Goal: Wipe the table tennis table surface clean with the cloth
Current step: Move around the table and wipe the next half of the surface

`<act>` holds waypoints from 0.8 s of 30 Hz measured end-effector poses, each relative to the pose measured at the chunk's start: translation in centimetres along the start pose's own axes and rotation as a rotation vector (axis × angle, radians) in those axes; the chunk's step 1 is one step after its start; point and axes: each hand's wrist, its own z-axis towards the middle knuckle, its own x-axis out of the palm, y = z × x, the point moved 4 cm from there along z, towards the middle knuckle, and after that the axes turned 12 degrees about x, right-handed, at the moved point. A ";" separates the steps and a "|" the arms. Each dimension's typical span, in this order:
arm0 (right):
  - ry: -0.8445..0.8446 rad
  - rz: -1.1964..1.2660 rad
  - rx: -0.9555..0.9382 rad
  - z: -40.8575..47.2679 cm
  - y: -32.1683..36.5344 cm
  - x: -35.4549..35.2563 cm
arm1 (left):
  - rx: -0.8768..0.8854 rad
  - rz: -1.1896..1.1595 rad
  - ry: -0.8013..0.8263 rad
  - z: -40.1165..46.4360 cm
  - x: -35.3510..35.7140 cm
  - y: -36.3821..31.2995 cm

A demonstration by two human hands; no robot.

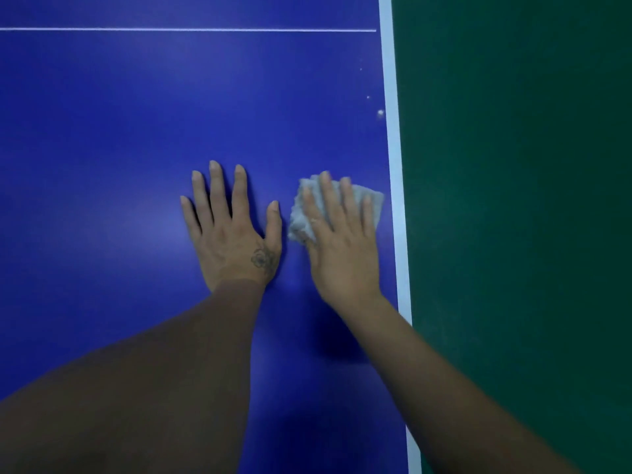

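Right hand (pixel 342 241) is flat with straight fingers pressing a crumpled grey cloth (pixel 337 206) onto the blue table tennis table (pixel 102 131), just beside the white edge stripe (pixel 393 148) on the right. Left hand (pixel 232 227) lies palm down right on the blue surface, fingers spread, close to the cloth but not touching it. There are a few small white specks (pixel 380 112) further up near the stripe, and green floor (pixel 513 200) past the edge.

1. We record the table (pixel 119 131) as deep blue, with a white edge band (pixel 393 131) and a thin white line (pixel 188 30).
2. The cloth (pixel 374 200) is pale grey.
3. The floor (pixel 513 200) is dark green.
4. White specks (pixel 380 112) mark the blue near the band.
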 end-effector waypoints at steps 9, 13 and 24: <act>-0.040 0.185 0.522 15.0 -6.9 -3.2 | 0.015 -0.012 0.001 -0.1 0.3 0.0; -0.063 0.013 0.162 8.5 -2.4 -1.7 | 0.014 -0.028 -0.023 0.0 0.3 -0.1; -0.069 0.095 0.470 22.2 -6.9 -3.9 | 0.016 -0.010 0.013 0.1 0.4 -0.2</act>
